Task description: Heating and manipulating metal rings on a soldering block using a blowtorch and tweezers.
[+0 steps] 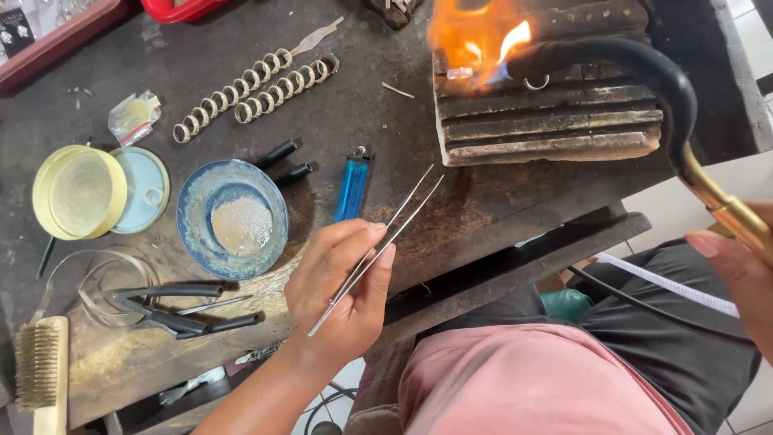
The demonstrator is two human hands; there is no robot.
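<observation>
Two hands work at the dark tabletop in the head view: the left hand pinches long tweezers, tips apart and clear of the heat, while the right hand grasps a brass-handled torch playing flame on a small ring lying on the charred block. Good practice would be holding the flame steady on the ring, with the tweezers waiting nearby.

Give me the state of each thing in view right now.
Torch: lit, held by right hand.
Ring: in the flame on the charred block.
Tweezers: in left hand, tips apart, empty.
Blue dish: holds whitish powder.
Pliers: lying unused.
</observation>
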